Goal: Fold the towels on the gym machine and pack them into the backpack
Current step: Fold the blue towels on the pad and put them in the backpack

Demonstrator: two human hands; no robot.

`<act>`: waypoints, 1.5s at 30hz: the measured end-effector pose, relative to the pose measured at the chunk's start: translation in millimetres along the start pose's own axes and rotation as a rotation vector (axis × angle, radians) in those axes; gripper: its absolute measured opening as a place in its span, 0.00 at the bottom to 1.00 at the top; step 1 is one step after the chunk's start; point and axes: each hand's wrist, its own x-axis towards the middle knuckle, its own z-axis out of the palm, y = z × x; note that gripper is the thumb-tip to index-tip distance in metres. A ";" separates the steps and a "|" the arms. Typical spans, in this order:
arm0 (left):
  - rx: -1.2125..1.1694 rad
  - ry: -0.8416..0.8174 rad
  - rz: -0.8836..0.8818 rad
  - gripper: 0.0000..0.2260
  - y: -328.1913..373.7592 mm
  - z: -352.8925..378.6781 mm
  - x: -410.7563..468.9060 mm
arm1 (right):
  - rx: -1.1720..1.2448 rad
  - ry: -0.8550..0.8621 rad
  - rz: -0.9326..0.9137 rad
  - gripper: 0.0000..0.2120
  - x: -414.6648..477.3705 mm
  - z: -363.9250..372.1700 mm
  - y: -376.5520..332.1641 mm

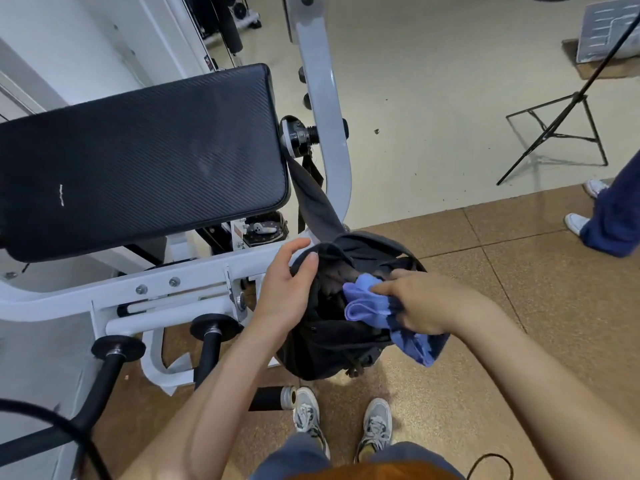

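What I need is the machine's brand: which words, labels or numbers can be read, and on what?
No text can be read.
Sticker on the white frame: red and white, too blurred.
White mark on the black pad: too small to read.
Grey board, top right: only blurred lines.

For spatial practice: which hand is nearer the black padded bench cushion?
Left: left hand holds the black backpack's rim below the cushion; right hand grips the blue towel, farther off.
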 end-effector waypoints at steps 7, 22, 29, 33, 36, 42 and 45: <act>-0.038 0.037 0.038 0.10 4.9 -7.7 -5.5 | -0.357 -0.098 -0.130 0.13 55.8 -0.3 -38.3; 1.014 -0.243 0.232 0.15 23.0 -48.8 -1.6 | 0.985 0.207 0.056 0.11 40.1 87.5 -57.2; 0.117 -0.017 0.067 0.15 26.4 -21.4 1.9 | 0.475 0.350 -0.007 0.38 27.1 77.8 -93.1; 0.097 0.066 0.136 0.14 35.3 -41.0 1.3 | 0.227 0.574 -0.070 0.13 26.2 54.4 -77.3; 1.112 -0.007 0.167 0.12 36.5 -66.0 6.8 | -0.015 0.527 -0.173 0.10 11.6 38.5 -81.6; 1.580 -0.529 0.889 0.07 39.0 -30.3 32.7 | -0.194 0.549 -0.239 0.16 1.3 30.3 -93.3; 1.939 -0.589 0.646 0.12 26.1 -14.0 49.3 | -0.188 0.499 -0.222 0.17 -6.0 27.1 -92.1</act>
